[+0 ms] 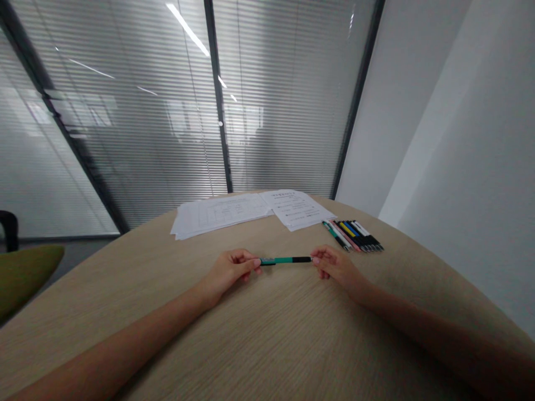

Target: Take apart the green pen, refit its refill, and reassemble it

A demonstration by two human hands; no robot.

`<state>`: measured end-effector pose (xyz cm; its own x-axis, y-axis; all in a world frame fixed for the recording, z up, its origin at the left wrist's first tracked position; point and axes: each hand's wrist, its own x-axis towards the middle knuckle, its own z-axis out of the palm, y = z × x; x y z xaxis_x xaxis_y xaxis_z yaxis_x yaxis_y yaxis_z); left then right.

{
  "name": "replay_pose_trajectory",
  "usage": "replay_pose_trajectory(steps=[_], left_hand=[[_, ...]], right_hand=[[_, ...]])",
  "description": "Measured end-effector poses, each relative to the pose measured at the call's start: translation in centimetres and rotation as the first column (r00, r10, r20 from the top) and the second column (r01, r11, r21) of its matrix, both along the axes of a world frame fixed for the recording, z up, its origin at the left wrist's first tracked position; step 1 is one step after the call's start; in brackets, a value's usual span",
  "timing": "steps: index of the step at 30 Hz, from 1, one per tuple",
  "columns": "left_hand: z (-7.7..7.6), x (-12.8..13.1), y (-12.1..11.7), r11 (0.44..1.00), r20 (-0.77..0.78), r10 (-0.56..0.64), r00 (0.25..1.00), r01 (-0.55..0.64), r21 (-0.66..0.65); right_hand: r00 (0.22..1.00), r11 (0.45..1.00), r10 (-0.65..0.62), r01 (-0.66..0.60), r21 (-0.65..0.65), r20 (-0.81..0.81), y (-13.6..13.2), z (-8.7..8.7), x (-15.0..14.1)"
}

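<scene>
A green and black pen (284,260) lies crosswise between my two hands, a little above the table. My left hand (234,268) pinches its clip end between thumb and fingers. At the other end, the fingertips of my right hand (336,267) close on the tip beyond the black grip. Just past my right hand, a row of several pens (355,236) rests side by side on the table, in green, white, pink, yellow, blue and black.
Printed sheets of paper (225,213) lie at the far side of the round wooden table (267,340), one sheet (296,209) overlapping at their right. A green chair (29,275) stands at the left. Blinds hang behind glass beyond the table, and a white wall (468,167) rises at the right.
</scene>
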<state>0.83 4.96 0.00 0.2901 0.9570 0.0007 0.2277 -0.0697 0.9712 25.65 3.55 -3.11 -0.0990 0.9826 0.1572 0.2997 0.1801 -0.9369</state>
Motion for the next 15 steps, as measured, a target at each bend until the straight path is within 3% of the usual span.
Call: replay_pose_trajectory(steps=[4, 10, 15], left_hand=[[0.1, 0.0, 0.0, 1.000, 0.003, -0.014, 1.000, 0.014, 0.011], [0.0, 0.0, 0.1, 1.000, 0.011, -0.016, 1.000, 0.016, 0.016], [0.0, 0.0, 0.1, 1.000, 0.016, -0.016, 1.000, 0.016, 0.011]], right_hand=[[1.000, 1.000, 0.014, -0.014, -0.006, -0.001, 0.2, -0.2, 0.2], [0.987, 0.999, 0.021, -0.028, 0.042, 0.157, 0.5, -0.8, 0.8], [0.980, 0.998, 0.020, -0.030, 0.049, 0.196, 0.6, -1.0, 1.0]])
